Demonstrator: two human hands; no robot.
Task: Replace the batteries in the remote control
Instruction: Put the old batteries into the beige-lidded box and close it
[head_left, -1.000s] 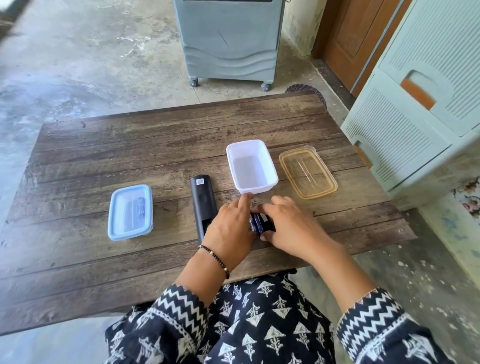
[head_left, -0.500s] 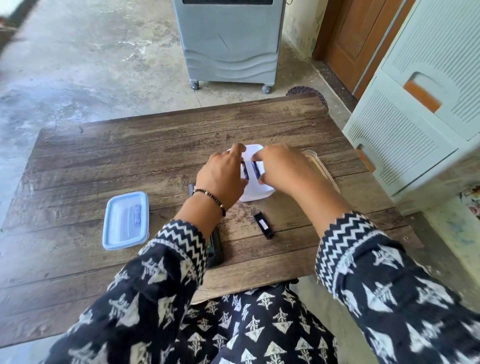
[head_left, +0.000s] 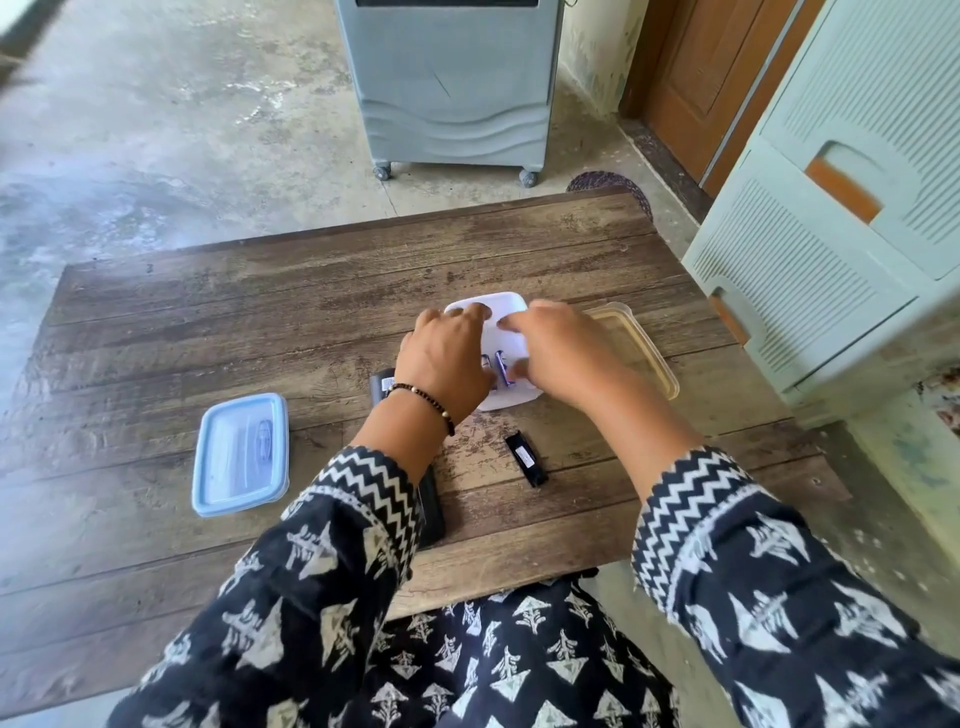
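Both my hands are over the white tub near the middle of the wooden surface, toward its right side. My left hand hangs above the tub's left part with the fingers spread loosely and reaching toward its far rim, holding nothing that I can see. My right hand covers the tub's right part, fingers stretched out to the left and relaxed; its thumb lies just beside the batteries, and I cannot tell whether it touches them. Two blue-purple batteries lie side by side inside the tub, near its closer end, showing in the gap between my hands. Just to the right of the tub, partly behind my right hand, lies an amber see-through lid, flat on the surface. The black remote lies to the left of the tub, running toward the near edge, mostly hidden under my left wrist and sleeve. Its small black battery cover lies apart from it, between my forearms, closer to the near edge than the tub. Toward the left side of the surface sits a blue box with its lid on; something bluish shows faintly through the lid, but I cannot make out what it is.
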